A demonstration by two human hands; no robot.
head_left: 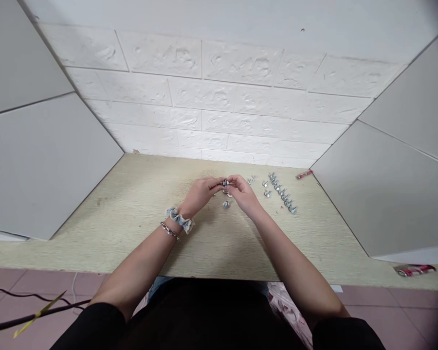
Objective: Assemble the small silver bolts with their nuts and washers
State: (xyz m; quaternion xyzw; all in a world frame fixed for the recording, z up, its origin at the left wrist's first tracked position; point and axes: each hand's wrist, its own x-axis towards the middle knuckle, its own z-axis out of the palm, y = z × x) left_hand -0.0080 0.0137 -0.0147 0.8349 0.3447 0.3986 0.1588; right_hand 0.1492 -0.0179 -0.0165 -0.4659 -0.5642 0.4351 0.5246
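Observation:
My left hand [201,193] and my right hand [244,195] meet over the middle of the table. Between the fingertips of both is a small silver metal fitting [224,183], pinched from either side; its exact kind is too small to tell. A thin, pale piece shows at the right fingertips. Just below the hands lies a similar shiny fitting [226,204] with a round base and an upright stem. Other round pieces under the fingers are partly hidden. Two more fittings, one of them a disc-based piece [267,193], lie right of my right hand.
A slanting row of several silver fittings [283,196] runs along the right of the wooden table [138,194]. Small metal pieces [251,179] lie behind my right hand. Red cylinders [304,174] lie by the right grey panel [397,194]. A white brick-patterned wall [211,92] closes the back.

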